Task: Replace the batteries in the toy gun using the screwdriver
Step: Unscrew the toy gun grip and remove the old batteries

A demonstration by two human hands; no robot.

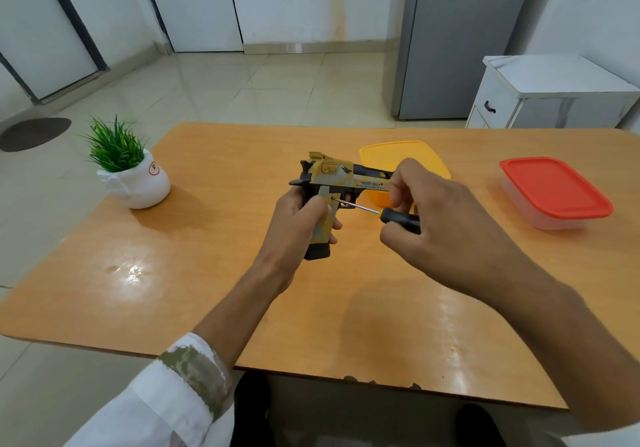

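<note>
The person holds the toy gun (341,176) up above the middle of the worktop (207,256), grip downward and barrel pointing off to the right. The left hand (301,218) is clenched round the grip, thumb across its side. The right hand (426,211) grasps the black handle of the screwdriver (381,212), fingers curled tight about it, and the thin metal shaft runs leftward so that its tip meets a small screw on the upper part of the grip, just behind the trigger.

It looks to me like the early step: working the screw of the battery cover, though whether it is being loosened or tightened I cannot tell. No batteries are in sight, and the cover seems to be in place.

Behind the gun lies a yellow lid (403,159), partly hidden by the right hand, and well off to the right sits a clear container with a red lid (554,190). A small potted plant (130,173) stands at the left edge.

The next move calls for steady pressure along the shaft while turning, with the left hand keeping the gun from twisting.
</note>
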